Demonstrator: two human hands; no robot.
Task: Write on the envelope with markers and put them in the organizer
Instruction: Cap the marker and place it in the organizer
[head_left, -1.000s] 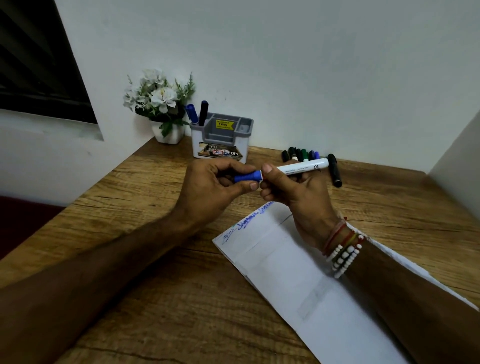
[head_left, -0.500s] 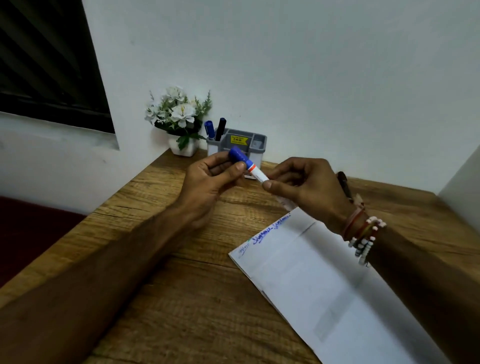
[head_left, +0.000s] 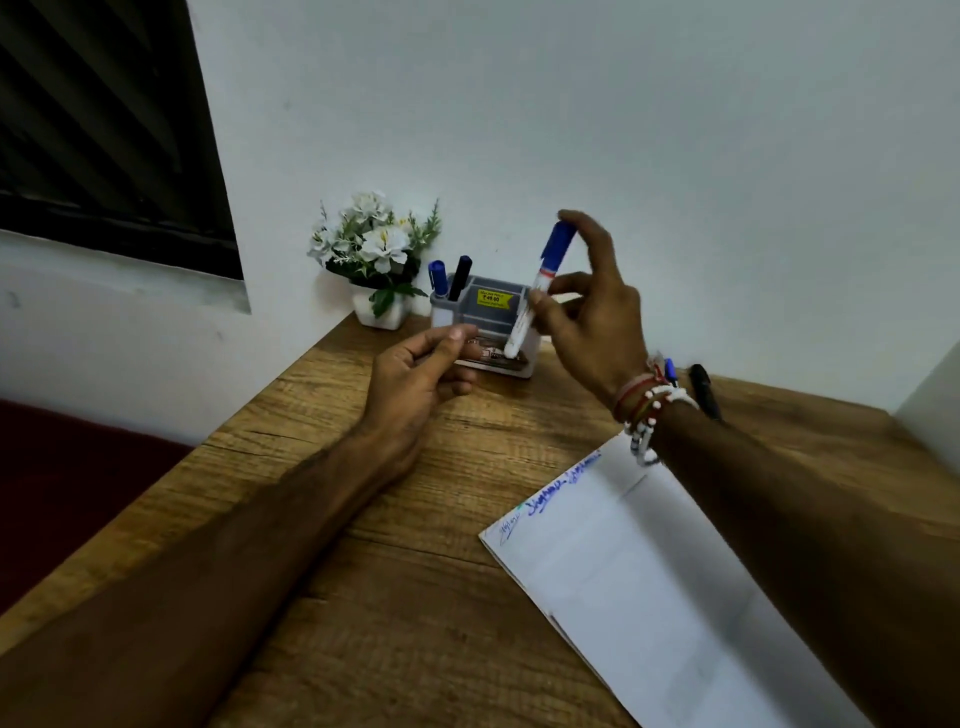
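The envelope (head_left: 649, 597) lies written on the tabletop (head_left: 415, 597). Your left hand (head_left: 415, 379) has let go, its fingers (head_left: 452, 338) loosely curled and empty. Your right hand (head_left: 592, 332) alone now pinches the capped blue marker (head_left: 540, 280) upright at the organizer (head_left: 493, 317), probably not yet inside.

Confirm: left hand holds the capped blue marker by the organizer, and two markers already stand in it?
Wrong hand. The head view shows the right hand holding the capped blue marker by the organizer; the left hand holds nothing. Two markers do already stand in it.
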